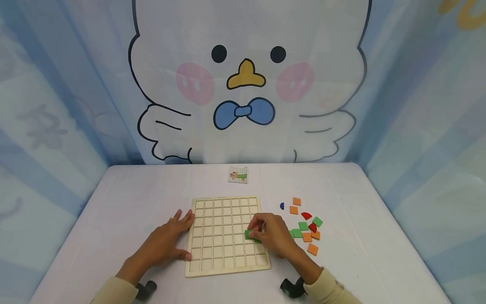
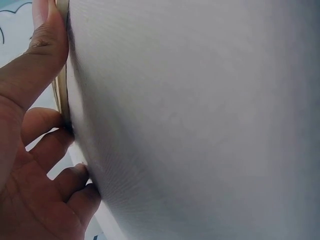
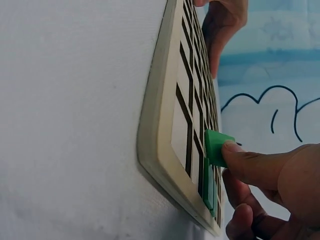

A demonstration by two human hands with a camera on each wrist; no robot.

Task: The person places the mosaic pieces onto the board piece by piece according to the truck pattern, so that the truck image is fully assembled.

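A wooden grid board [image 1: 218, 236] lies on the table in the head view. My right hand [image 1: 274, 234] pinches a green square tile [image 3: 216, 145] between thumb and finger, tilted over the board's right side. Another green tile [image 3: 209, 187] sits in a grid cell beside it, mostly hidden by the hand in the head view. Spread out, my left hand [image 1: 164, 241] rests at the board's left edge, thumb near the lower corner and fingers higher up. In the left wrist view its thumb and fingertips touch the board's edge [image 2: 62, 95].
Right of the board lie loose orange tiles [image 1: 306, 237], green tiles [image 1: 303, 226], red quarter-round pieces [image 1: 306, 215] and a blue half-round piece [image 1: 282, 206]. A small picture card [image 1: 238, 175] with a coloured grid pattern lies beyond the board. A printed curtain [image 1: 247, 139] hangs behind the table.
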